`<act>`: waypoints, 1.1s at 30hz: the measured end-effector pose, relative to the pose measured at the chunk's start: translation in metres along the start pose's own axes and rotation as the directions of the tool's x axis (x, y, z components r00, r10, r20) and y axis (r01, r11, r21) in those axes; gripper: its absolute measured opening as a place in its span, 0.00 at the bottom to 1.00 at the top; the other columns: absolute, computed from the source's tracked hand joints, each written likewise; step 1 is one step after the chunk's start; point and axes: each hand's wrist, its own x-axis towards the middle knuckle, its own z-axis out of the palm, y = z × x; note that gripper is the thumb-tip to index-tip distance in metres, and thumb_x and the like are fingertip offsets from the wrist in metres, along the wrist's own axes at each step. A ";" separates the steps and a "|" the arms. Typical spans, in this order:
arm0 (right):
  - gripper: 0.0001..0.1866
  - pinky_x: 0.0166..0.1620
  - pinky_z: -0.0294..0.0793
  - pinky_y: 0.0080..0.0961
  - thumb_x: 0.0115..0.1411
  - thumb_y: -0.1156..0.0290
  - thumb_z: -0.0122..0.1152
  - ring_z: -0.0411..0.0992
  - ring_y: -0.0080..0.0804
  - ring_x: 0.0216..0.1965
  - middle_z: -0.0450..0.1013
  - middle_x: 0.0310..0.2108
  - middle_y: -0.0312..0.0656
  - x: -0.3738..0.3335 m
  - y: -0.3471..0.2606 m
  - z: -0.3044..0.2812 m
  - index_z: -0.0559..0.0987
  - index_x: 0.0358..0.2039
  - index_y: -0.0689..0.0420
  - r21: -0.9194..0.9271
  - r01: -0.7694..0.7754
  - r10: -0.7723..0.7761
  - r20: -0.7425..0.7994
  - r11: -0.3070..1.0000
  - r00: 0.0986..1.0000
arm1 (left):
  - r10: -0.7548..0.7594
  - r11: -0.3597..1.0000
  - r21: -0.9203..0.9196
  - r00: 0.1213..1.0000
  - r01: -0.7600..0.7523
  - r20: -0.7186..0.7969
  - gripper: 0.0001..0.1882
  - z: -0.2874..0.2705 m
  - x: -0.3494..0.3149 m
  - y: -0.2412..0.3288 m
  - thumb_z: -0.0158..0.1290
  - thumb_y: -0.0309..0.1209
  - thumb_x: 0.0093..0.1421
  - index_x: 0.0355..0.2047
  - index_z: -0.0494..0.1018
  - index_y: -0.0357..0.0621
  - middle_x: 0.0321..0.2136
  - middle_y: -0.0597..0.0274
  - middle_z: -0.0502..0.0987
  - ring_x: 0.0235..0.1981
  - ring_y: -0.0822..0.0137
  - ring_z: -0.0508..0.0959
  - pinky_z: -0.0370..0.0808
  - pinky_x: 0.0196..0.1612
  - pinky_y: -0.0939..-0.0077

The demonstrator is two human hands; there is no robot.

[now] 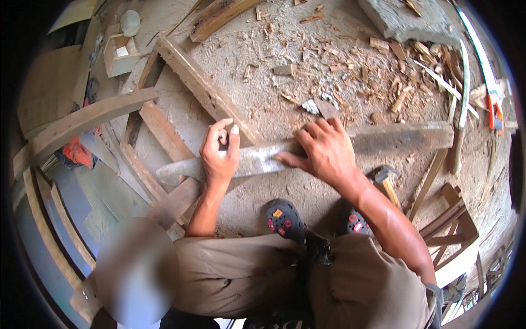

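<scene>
A long, worn wooden plank (402, 138) lies across in front of me, its left part pale and whitish, its right part darker. My right hand (327, 148) grips this plank near the middle, with fingers bent over the far edge and thumb along the near side. Just beyond those fingers shows a small flat brown piece (329, 109); whether I touch it I cannot tell. Over the plank's pale left part is my left hand (220, 153), its fingers curled in and its thumb raised close to them. Anything inside that curl is too small or hidden to make out.
Wood chips (350, 71) litter the dusty ground beyond the plank. A hammer (386, 183) lies by my right shoe (356, 221). An orange-handled handsaw (495, 112) is at the far right. Wooden beams (203, 85) and a curved timber (82, 123) crowd the left, with a concrete slab (411, 19) farther off.
</scene>
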 end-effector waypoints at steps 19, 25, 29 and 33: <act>0.28 0.46 0.66 0.36 0.44 0.45 0.74 0.73 0.32 0.40 0.76 0.37 0.33 0.017 0.000 -0.002 0.79 0.38 0.52 -0.030 -0.041 0.045 0.142 0.999 0.989 | 0.027 0.971 -0.237 0.998 -0.015 0.051 0.17 -0.006 0.001 -0.018 0.49 0.33 0.67 0.46 0.73 0.29 0.24 0.62 0.70 0.24 0.71 0.67 0.66 0.28 0.76; 0.29 0.46 0.66 0.38 0.44 0.44 0.74 0.74 0.34 0.40 0.76 0.36 0.34 0.025 -0.002 -0.004 0.78 0.38 0.52 -0.017 -0.073 0.076 0.214 0.997 0.974 | -0.120 0.988 -0.069 0.968 0.138 0.220 0.16 -0.002 0.019 -0.007 0.47 0.34 0.67 0.48 0.74 0.35 0.25 0.60 0.70 0.25 0.63 0.69 0.68 0.32 0.67; 0.30 0.47 0.66 0.38 0.46 0.44 0.73 0.74 0.35 0.40 0.76 0.37 0.34 0.024 -0.004 -0.005 0.79 0.40 0.53 -0.041 -0.066 0.075 0.268 0.997 0.961 | -0.020 0.999 -0.038 0.982 0.027 0.187 0.16 -0.003 0.017 -0.011 0.43 0.34 0.69 0.46 0.74 0.35 0.24 0.60 0.70 0.23 0.63 0.68 0.66 0.30 0.66; 0.31 0.50 0.65 0.39 0.49 0.42 0.70 0.74 0.36 0.42 0.76 0.41 0.35 0.018 -0.002 -0.004 0.79 0.44 0.53 -0.068 -0.002 0.019 0.249 0.998 0.968 | 0.002 0.931 -0.364 0.999 -0.018 -0.043 0.20 -0.002 -0.005 -0.019 0.40 0.38 0.70 0.44 0.74 0.30 0.20 0.63 0.69 0.19 0.69 0.63 0.62 0.27 0.70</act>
